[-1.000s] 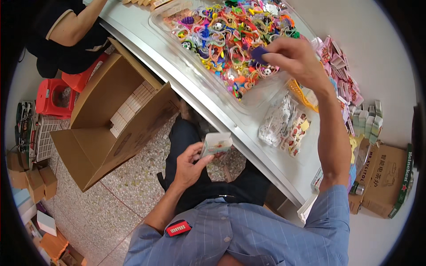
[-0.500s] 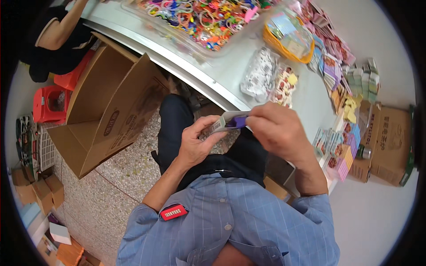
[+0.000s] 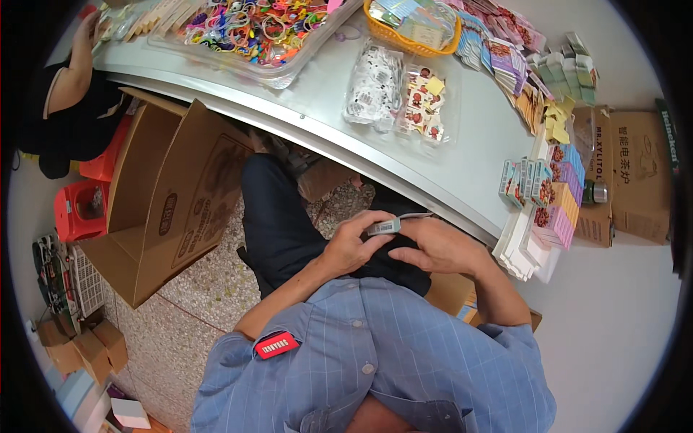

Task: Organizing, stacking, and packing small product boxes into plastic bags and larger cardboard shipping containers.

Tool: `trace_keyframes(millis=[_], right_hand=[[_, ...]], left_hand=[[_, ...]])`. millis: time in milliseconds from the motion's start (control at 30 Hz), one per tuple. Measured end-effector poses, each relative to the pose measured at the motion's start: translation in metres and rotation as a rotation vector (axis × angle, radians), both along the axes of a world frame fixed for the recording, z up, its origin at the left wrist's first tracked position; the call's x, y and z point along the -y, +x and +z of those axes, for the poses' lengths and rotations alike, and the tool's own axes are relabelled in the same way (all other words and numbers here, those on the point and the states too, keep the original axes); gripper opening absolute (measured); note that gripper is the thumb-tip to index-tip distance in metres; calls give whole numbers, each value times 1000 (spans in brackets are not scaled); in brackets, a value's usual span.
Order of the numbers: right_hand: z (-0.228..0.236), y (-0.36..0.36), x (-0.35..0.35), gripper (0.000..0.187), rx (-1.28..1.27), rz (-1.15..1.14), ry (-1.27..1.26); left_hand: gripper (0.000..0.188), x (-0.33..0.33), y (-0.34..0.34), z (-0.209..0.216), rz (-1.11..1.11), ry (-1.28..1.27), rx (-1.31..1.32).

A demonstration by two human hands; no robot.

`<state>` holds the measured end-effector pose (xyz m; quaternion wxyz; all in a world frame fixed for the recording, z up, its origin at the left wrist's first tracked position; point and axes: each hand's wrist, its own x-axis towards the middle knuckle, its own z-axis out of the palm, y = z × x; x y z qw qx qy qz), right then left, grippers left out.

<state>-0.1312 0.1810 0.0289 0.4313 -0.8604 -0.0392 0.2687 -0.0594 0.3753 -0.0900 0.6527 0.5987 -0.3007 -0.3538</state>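
Pale table ahead; just off its near edge, small box clamped between thumb and fingers of left hand, seemingly steadied for right hand at open flap; right thumb apart, fingertips hidden, can't tell grip.

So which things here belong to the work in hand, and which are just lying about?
Apparently part of the work:
grey-green box, in the left hand, right hand beside it
clear tub of colourful trinkets
row of small boxes

Probably just lying about:
red stool
lower-left brown cartons
white slatted crate
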Motion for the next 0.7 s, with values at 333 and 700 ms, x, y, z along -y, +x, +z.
trace_keyframes(millis=[333, 700], right_hand=[[-25, -77, -11, 30, 510, -611, -247], [-113, -121, 14, 25, -275, -1328, 1019]], left_hand=[[31, 28, -22, -59, -146, -59, -454], [34, 36, -25, -59, -424, 96, -434]])
